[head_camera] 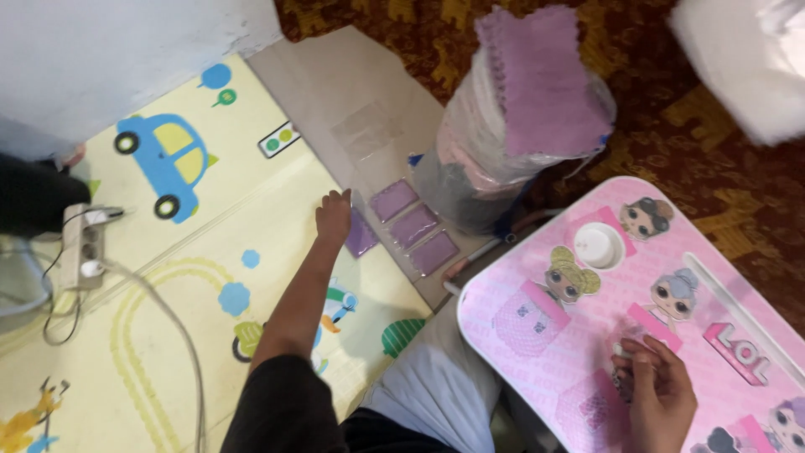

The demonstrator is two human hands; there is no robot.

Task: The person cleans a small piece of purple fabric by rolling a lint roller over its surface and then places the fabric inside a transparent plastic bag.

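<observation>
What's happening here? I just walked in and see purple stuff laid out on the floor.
A person sits on a yellow play mat beside a pink lap table. Their left hand reaches out to the nearest of four small purple packets lined up on a sheet of cardboard. Their right hand rests on the table, closed on a small item too blurred to identify. A plastic-wrapped bundle topped with purple cloth stands behind the packets.
</observation>
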